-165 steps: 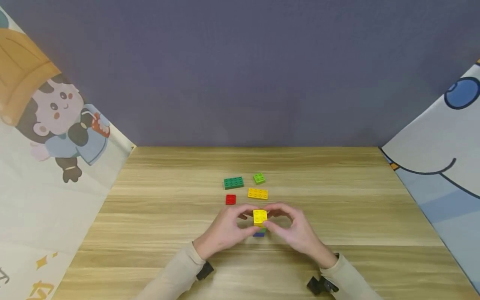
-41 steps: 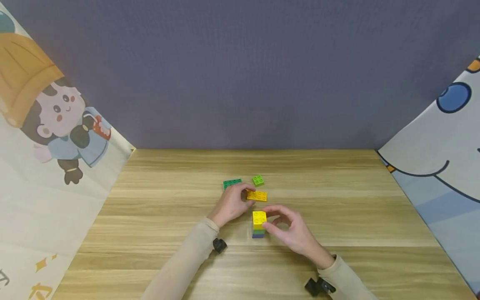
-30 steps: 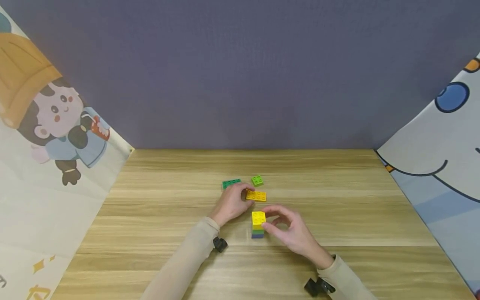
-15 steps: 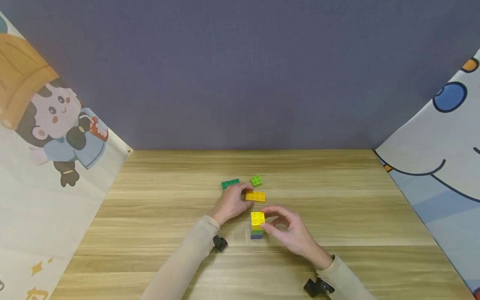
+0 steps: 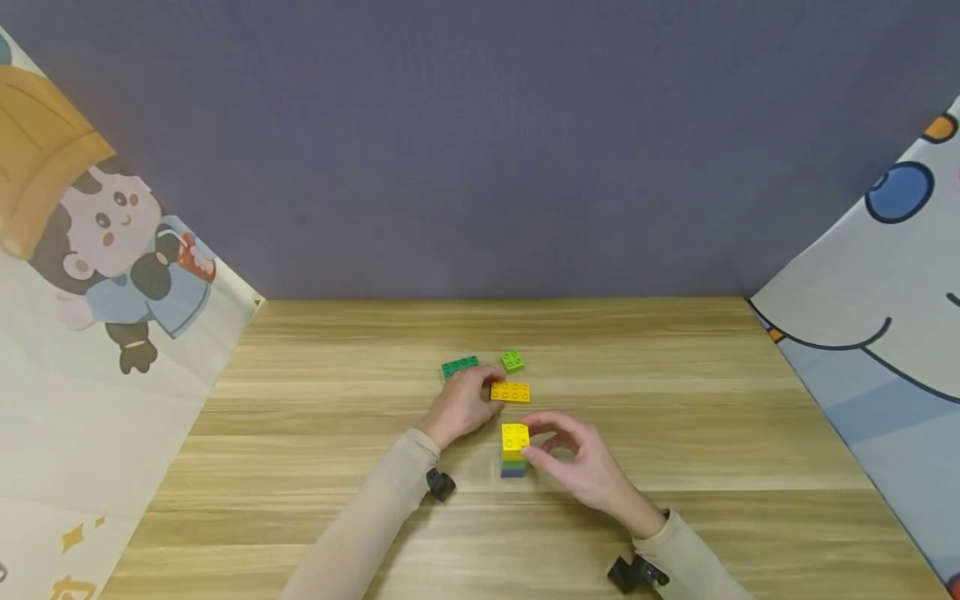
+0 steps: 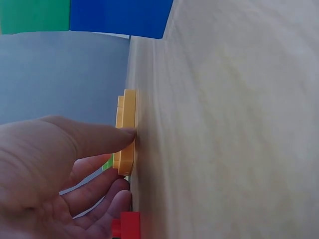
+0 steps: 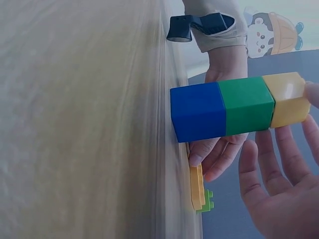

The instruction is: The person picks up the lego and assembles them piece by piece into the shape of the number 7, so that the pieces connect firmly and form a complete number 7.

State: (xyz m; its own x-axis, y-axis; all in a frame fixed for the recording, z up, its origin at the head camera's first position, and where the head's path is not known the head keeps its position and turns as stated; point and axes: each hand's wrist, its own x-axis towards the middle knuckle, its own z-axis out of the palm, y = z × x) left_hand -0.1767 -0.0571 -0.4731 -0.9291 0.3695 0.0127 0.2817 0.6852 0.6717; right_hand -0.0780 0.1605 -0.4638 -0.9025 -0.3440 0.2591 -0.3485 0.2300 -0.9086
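Observation:
A toy-brick tower of blue (image 7: 198, 112), green (image 7: 247, 105) and yellow (image 5: 515, 437) square bricks stands upright on the wooden table. My right hand (image 5: 588, 467) pinches its yellow top brick between thumb and index finger; the other fingers are spread apart in the right wrist view. Behind the tower lies a long, flat yellow brick (image 5: 511, 392), studs up. Around its left end my left hand (image 5: 461, 404) holds thumb and fingers, the thumb (image 6: 112, 137) pressed on its near side. A red brick (image 6: 128, 226) shows beside the left fingers in the left wrist view; the head view hides it.
Farther back lie a dark green long brick (image 5: 459, 365), partly covered by the left hand, and a small lime green brick (image 5: 512, 360). A grey-blue wall (image 5: 510, 167) rises behind the table (image 5: 675, 375), with cartoon-printed sheets on both sides.
Both hands were at the tower's yellow top brick 5.5 seconds ago. The left hand has since gone forward to the long yellow brick; over the last second both hands stay nearly still.

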